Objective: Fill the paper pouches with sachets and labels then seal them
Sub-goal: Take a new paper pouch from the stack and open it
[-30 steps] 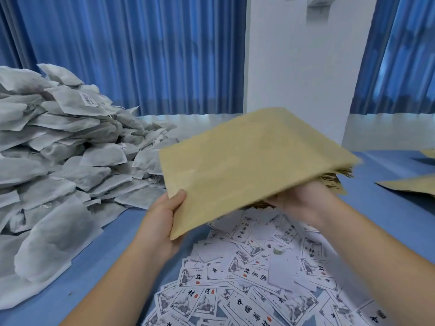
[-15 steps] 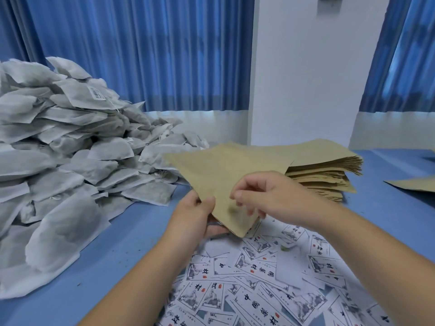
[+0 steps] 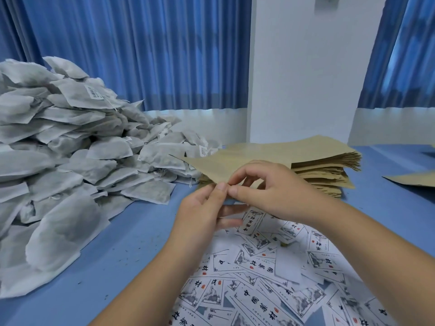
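Observation:
A single kraft paper pouch (image 3: pixel 219 164) is held almost flat above the table, its near corner pinched by both hands. My left hand (image 3: pixel 207 210) pinches that corner from below with thumb and fingers. My right hand (image 3: pixel 266 188) pinches the same corner from the right with thumb and forefinger. Behind them lies a stack of kraft pouches (image 3: pixel 324 165). A big heap of white-grey sachets (image 3: pixel 61 147) fills the left side. Printed labels (image 3: pixel 263 278) lie scattered on the blue table below my hands.
Another kraft pouch (image 3: pixel 414 178) lies flat at the right edge. The blue table (image 3: pixel 131 236) shows bare between the sachet heap and the labels. Blue curtains (image 3: pixel 146 50) and a white wall stand behind the table.
The pouch came down from a raised, tilted position to nearly flat. My right hand moved from under the stack to the pouch's near corner, where both hands now pinch it.

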{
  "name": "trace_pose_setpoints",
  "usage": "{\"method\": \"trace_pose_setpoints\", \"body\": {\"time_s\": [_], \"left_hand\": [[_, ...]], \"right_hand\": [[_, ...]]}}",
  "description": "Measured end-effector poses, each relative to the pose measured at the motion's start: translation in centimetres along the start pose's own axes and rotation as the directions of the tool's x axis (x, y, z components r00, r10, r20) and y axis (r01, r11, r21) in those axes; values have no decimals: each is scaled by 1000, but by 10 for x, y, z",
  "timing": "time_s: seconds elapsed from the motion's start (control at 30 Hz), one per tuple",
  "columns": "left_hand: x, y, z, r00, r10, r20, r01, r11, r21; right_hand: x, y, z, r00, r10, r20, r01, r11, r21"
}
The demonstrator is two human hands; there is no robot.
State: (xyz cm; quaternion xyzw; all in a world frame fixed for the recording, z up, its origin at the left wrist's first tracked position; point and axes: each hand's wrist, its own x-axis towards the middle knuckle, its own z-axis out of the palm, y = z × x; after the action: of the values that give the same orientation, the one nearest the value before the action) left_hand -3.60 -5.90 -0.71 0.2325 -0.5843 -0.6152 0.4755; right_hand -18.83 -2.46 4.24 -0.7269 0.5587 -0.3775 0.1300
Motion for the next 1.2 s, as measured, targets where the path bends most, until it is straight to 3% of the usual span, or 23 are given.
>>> {"method": "trace_pose_setpoints", "body": {"time_s": [0.33,0.57,0.77,0.9,1.03,1.2], "left_hand": [[-1,-1,-2,1000,2,-16,0,993,120],[1,-1,-1,997,-47,-63,54,992,110],[2,1,1,984,-137,-116,130,990,-63],[4,0,-1,989,-111,-97,108,994,-33],[7,-3,-11,984,-163,-71,166,985,41],[7,-4,-11,980,-153,-124,151,988,-27]], "right_hand": [[-2,-1,-12,996,75,54,-75,997,7],[-4,-4,-11,1000,-13,-16,10,991,-134],[-6,-15,3,976,-208,70,219,898,-383],[-5,-15,0,972,-233,-2,215,900,-380],[-5,-13,-2,978,-202,46,204,893,-402],[-6,-12,3,983,-183,19,176,904,-389]]}}
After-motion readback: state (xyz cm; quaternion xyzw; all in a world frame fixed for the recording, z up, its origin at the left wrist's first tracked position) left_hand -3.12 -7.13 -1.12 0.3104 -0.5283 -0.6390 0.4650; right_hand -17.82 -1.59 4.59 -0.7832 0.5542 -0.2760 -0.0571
